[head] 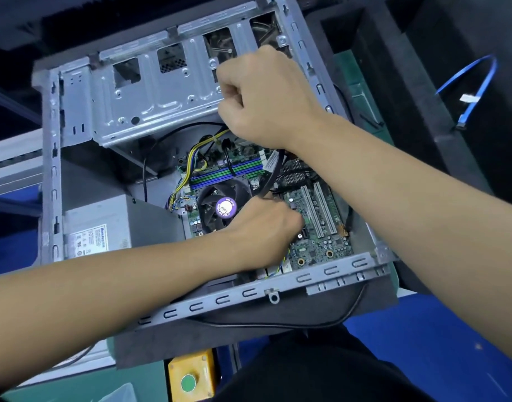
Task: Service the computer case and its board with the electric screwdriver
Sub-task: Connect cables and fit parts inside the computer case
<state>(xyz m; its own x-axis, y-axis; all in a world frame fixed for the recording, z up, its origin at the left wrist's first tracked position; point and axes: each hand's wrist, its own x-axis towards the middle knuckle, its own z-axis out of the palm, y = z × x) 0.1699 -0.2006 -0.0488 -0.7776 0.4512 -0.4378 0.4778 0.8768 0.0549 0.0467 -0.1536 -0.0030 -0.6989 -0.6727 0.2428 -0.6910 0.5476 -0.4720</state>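
The open grey sheet-metal computer case (75,134) lies on its side on a dark foam pad (249,329) at the middle of the view. Its green motherboard (315,242) fills the lower-right part of the interior, toward five o'clock from the case's centre. On the board sits a black round cooling fan (217,198) with a purple hub sticker, with blue and green memory slots (220,172) just above it at twelve o'clock and two white expansion slots (321,210) at three o'clock. A grey power supply box (104,221) occupies the nine o'clock side, and the bare metal drive cage (150,91) spans the top.

The left hand (266,227) reaches in from eight o'clock and rests over the board beside the fan, its fingers (292,219) curled downward; a black cable (273,175) runs to them, though whether they pinch it I cannot tell. The right hand (266,100) comes from four o'clock, clenched into a fist at the edge of the drive cage; what it grips is hidden.

A blue flat cable (480,82) lies well apart at two o'clock. A yellow box with a green button (191,375) sits at six o'clock on the bench (60,381).
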